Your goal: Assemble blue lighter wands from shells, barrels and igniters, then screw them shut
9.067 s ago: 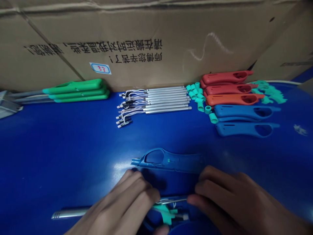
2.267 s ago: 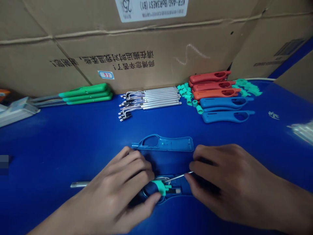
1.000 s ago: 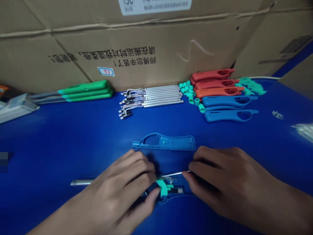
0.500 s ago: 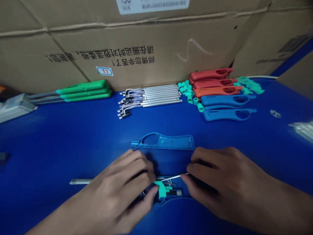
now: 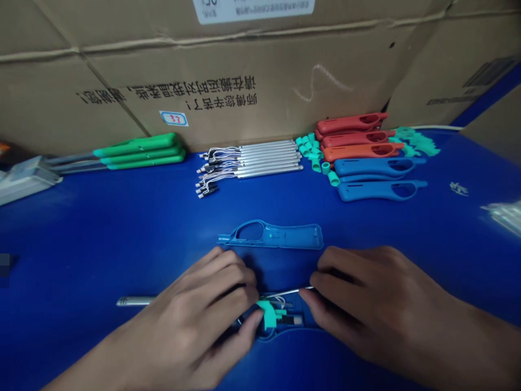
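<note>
Your left hand (image 5: 199, 312) is curled closed over the teal insert (image 5: 266, 315) in the blue lighter shell (image 5: 303, 320); your right hand (image 5: 366, 307) pinches the thin metal rod (image 5: 287, 294) at its tip (second shell half (image 5: 271, 236) lies just beyond, its edge touching neither hand).

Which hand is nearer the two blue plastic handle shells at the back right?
The right hand is nearer, in front of the blue plastic handle shells; the left hand is farther off, to their left.
</note>
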Motion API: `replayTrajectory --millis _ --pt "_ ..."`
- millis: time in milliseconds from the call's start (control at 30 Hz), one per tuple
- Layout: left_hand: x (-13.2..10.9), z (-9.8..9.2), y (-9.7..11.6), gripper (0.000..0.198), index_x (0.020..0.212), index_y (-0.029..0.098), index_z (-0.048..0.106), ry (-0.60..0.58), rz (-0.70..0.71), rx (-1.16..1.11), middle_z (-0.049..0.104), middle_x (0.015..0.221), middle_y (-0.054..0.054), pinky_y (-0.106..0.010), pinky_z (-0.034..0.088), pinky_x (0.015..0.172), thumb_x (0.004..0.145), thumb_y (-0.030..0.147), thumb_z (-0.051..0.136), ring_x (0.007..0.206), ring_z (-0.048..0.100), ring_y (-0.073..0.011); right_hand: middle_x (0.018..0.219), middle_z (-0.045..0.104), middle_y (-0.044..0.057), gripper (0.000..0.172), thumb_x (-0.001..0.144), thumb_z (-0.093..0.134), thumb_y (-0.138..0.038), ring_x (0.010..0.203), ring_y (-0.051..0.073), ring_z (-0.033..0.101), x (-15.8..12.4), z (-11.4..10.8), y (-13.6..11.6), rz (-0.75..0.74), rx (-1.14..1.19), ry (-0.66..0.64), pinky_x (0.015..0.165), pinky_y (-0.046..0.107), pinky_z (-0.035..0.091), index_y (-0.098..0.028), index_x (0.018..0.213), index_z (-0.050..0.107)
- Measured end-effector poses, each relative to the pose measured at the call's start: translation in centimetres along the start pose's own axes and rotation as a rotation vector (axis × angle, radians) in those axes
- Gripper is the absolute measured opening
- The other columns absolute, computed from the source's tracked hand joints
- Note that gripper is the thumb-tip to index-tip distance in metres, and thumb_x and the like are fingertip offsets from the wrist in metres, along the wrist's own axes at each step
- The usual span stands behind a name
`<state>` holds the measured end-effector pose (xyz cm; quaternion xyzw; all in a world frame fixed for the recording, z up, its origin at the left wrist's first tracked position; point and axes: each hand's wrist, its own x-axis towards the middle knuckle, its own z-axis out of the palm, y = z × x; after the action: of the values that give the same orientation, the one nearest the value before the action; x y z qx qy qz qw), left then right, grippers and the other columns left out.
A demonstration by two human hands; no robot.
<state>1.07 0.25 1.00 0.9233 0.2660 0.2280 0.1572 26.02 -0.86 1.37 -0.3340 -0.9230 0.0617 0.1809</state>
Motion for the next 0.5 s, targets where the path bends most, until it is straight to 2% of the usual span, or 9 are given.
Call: replayTrajectory --millis 167,500 --pt "-0.06 0.01 0.06 0.012 0.09 0.016 0.066 0.0 -0.011 0.005 0.064 0.083 -0.007 -0.036 0.053 0.074 0.083 0.01 0.058 0.079 0.06 -0.0191 0.068 0.058 0.0 0.025 0.093 0.051 -0.018 0.061 0.012 0.055 0.14 -0.07 -0.06 0.032 0.021 0.059 0.051 0.03 0.034 -0.018 0.071 0.062" --pt "-0.3 0.1 0.16 0.013 0.09 0.015 0.066 -0.001 -0.011 -0.016 0.064 0.081 -0.007 -0.036 0.052 0.073 0.082 0.008 0.059 0.078 0.059 -0.0191 0.065 0.057 0.0 0.026 0.091 0.053 -0.018 0.058 0.011 0.052 0.0 -0.37 0.1 0.02 0.022 0.053 0.051 0.029 0.035 -0.017 0.066 0.062"
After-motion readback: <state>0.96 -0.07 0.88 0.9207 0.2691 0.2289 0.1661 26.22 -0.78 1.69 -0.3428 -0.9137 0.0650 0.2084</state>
